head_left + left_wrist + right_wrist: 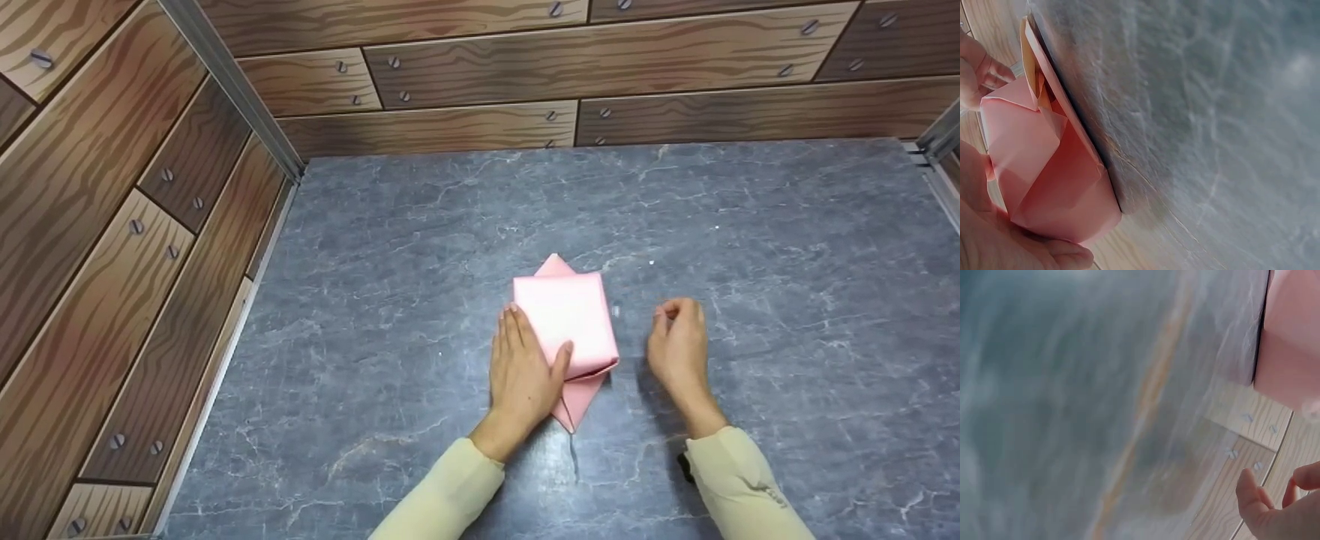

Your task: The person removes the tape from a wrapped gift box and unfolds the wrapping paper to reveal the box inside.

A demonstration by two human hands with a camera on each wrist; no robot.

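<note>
A box wrapped in pink paper (564, 319) lies on the grey marbled table, with a pointed paper flap sticking out at its far end and another at its near end. In the left wrist view, the near end of the pink paper (1064, 174) shows folded corners and a gap between layers. My left hand (521, 379) rests against the box's left side, fingers straight along the edge and thumb on top. To the right of the box, apart from it, my right hand (679, 345) hangs with loosely curled fingers. Nothing shows between its fingers (1249, 498) in the right wrist view.
Wood-patterned panels stand along the back (480, 79) and left side (172, 247) of the table (375, 300). Small white specks lie on the surface near the box. Metal rails (240, 90) run along the corners.
</note>
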